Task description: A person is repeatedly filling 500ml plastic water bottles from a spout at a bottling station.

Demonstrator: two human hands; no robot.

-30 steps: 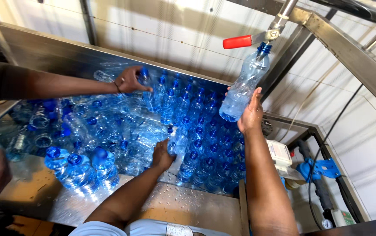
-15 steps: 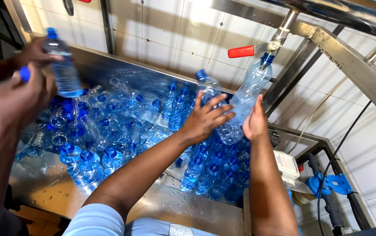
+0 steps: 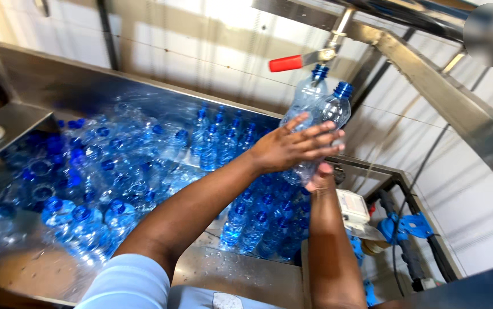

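Right now your left hand [image 3: 292, 149] reaches across to the upper middle of the frame, fingers [image 3: 321, 130] spread and laid flat against a clear plastic bottle [image 3: 331, 111] with a blue cap; it presses on the bottle rather than closing round it. Your right hand [image 3: 320, 176] sits just below, mostly hidden behind the left, and seems to cup the bottoms of the bottles from underneath, though you cannot tell exactly how its fingers curl. A second clear bottle [image 3: 306, 97] stands upright just beside the first, touching it, its blue cap directly under a metal tap [image 3: 329, 52] with a red lever handle [image 3: 285, 63]. The tap hangs from a slanted steel rail [image 3: 447, 97] running toward the right edge.

Below and to the left, a steel trough [image 3: 86, 80] fills the middle and left of the frame, packed with many more blue-capped bottles [image 3: 115, 171], some upright in rows near the centre, others lying tumbled at the left. Blue fittings [image 3: 409, 224] show at the lower right, beside a white box [image 3: 352, 206].
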